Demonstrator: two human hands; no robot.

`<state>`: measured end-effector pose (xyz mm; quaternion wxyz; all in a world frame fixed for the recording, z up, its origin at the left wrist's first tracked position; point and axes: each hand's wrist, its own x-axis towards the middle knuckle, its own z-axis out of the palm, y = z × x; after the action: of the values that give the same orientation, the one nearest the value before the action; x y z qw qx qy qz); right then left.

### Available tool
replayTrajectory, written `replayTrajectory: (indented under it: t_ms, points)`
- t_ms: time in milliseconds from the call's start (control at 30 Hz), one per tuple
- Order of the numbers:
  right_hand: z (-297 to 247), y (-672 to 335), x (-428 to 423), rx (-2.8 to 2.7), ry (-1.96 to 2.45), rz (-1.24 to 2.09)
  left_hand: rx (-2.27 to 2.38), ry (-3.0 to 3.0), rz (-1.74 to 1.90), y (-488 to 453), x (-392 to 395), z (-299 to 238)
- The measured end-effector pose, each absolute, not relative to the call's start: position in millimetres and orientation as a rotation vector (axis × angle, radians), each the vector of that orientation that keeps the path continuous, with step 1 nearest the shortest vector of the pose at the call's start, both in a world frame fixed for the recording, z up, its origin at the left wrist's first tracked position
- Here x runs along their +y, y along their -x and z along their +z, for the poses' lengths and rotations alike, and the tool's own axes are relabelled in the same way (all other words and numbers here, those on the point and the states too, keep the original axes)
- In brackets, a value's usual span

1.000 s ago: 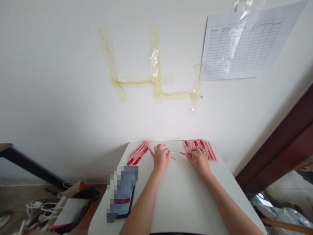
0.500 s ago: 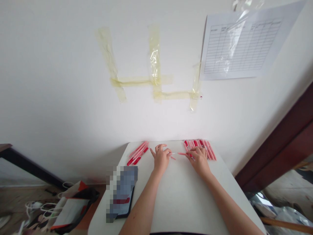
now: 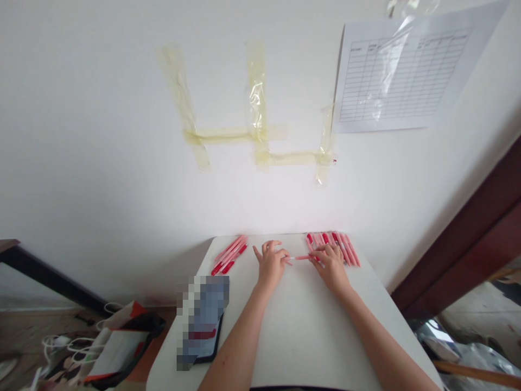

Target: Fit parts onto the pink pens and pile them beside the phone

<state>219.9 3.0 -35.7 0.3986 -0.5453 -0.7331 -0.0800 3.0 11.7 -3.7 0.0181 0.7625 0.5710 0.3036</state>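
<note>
My left hand [image 3: 272, 266] is over the far middle of the white table, thumb and index finger pinched on a thin white pen part [image 3: 291, 258]. Its other fingers are spread. Facing it, my right hand [image 3: 329, 263] grips a pink pen barrel [image 3: 302, 257], which points left toward the white part. The two ends are in line and very close; whether they touch I cannot tell. A small pink piece [image 3: 288, 264] shows just under my left fingertips, and whether it is held or lying there is unclear. Right behind my right hand lies a row of pink and red pens [image 3: 350, 251].
A loose bundle of pink and red pens [image 3: 230, 255] lies at the table's far left. Below it is a phone [image 3: 215, 347], partly blurred out. The white table [image 3: 301, 336] stands against a taped wall [image 3: 122, 136]. Bags and white cables [image 3: 81, 347] are on the floor at left.
My left hand has shifted slightly right, bringing the white pen part up to the end of the pink barrel. My right hand has barely moved; the barrel now lies straighter.
</note>
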Motion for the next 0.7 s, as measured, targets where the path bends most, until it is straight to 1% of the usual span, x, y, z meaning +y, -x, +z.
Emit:
replayTrajectory:
  t_ms: [367,700]
  points:
    - [-33.9,-214.7,1.0,-1.888,1.366,-0.187,1.723,-2.392,0.89,-7.1,8.5,-1.0]
    - [-30.0,-211.6,-2.3,-1.955,1.353,-0.113,1.652,-2.428,0.936,-7.4,9.4,-3.7]
